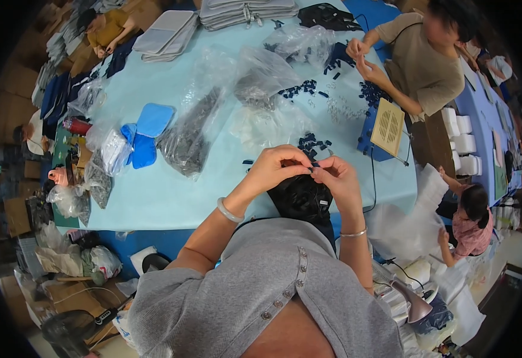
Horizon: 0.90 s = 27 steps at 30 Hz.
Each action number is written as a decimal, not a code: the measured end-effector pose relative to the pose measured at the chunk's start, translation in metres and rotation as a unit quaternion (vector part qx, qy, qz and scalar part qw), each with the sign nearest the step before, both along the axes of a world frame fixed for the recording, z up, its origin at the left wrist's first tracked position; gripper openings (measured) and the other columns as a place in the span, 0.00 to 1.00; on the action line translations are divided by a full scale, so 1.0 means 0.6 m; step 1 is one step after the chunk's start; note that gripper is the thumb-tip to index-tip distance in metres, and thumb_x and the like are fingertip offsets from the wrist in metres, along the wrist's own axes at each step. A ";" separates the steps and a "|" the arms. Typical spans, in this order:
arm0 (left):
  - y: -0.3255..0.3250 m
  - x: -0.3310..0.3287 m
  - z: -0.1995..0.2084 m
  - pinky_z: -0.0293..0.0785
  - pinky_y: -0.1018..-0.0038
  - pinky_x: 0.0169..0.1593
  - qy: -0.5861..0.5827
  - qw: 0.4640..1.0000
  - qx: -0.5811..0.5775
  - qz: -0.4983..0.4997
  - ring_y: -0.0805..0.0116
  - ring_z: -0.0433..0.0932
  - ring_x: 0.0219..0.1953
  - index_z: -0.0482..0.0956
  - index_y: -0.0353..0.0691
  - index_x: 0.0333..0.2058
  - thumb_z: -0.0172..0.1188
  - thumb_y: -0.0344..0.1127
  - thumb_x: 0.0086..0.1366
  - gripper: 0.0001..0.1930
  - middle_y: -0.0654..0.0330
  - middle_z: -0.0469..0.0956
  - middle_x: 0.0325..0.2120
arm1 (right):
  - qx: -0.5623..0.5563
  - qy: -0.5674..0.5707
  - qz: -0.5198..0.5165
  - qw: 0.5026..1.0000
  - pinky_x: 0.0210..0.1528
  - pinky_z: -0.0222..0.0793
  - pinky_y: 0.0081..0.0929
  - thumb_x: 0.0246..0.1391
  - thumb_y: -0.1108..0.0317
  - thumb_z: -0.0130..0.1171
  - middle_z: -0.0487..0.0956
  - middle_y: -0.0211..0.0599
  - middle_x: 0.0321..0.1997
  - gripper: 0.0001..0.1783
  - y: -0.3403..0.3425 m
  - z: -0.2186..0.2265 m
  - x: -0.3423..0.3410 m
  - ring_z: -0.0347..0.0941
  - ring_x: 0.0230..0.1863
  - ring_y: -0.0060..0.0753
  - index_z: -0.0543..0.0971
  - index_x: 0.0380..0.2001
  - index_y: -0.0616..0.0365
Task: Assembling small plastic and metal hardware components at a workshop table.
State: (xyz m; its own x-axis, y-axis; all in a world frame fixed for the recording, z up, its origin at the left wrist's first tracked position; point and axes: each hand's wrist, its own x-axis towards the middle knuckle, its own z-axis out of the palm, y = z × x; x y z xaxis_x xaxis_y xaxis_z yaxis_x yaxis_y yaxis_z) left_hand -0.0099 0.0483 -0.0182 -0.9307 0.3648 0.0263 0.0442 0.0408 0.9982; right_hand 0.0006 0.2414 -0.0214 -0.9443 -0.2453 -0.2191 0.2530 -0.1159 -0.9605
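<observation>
My left hand (276, 166) and my right hand (340, 180) meet over a black fabric piece (301, 198) at the near edge of the light blue table (171, 197). The fingertips of both hands pinch a small dark part at the top of that piece. The black piece hangs down between my wrists, partly hidden by my hands. A few small dark blue parts (313, 143) lie on the table just beyond my fingers. Each of my wrists carries a bangle.
Clear plastic bags of dark parts (189, 134) and blue cloths (150, 122) lie left of my hands. A blue box with a perforated plate (385, 128) stands to the right. Another person's hands (362, 56) work across the table. Grey folded cases (237, 12) are stacked at the far edge.
</observation>
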 end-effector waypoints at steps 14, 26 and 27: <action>0.031 0.007 0.006 0.71 0.83 0.35 -0.072 0.995 0.040 0.054 0.79 0.75 0.29 0.78 0.34 0.31 0.61 0.25 0.54 0.05 0.64 0.77 0.27 | 0.039 0.037 -0.023 0.998 0.35 0.67 0.12 0.48 0.76 0.59 0.77 0.27 0.29 0.06 0.004 0.026 0.013 0.71 0.30 0.14 0.78 0.32 0.65; 0.093 -0.007 0.025 0.74 0.81 0.37 -0.043 0.996 0.016 0.079 0.75 0.76 0.32 0.79 0.34 0.33 0.61 0.23 0.54 0.07 0.61 0.75 0.32 | -0.067 0.020 -0.092 0.993 0.36 0.67 0.13 0.51 0.76 0.57 0.77 0.28 0.30 0.05 0.040 0.024 0.004 0.71 0.31 0.16 0.77 0.32 0.64; 0.100 -0.007 0.026 0.74 0.81 0.38 -0.036 0.996 0.013 0.084 0.75 0.76 0.32 0.79 0.34 0.33 0.61 0.23 0.54 0.07 0.61 0.75 0.33 | -0.095 0.009 -0.100 0.990 0.36 0.68 0.14 0.51 0.77 0.57 0.76 0.28 0.30 0.04 0.044 0.026 0.003 0.71 0.31 0.16 0.76 0.32 0.63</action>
State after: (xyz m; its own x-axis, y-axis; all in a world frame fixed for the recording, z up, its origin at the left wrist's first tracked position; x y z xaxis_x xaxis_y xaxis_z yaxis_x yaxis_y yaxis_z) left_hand -0.0143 0.1084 -0.0027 -0.9785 0.2030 -0.0363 -0.0337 0.0159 0.9993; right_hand 0.0025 0.2676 -0.0055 -0.9817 -0.0882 -0.1686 0.1888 -0.3413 -0.9208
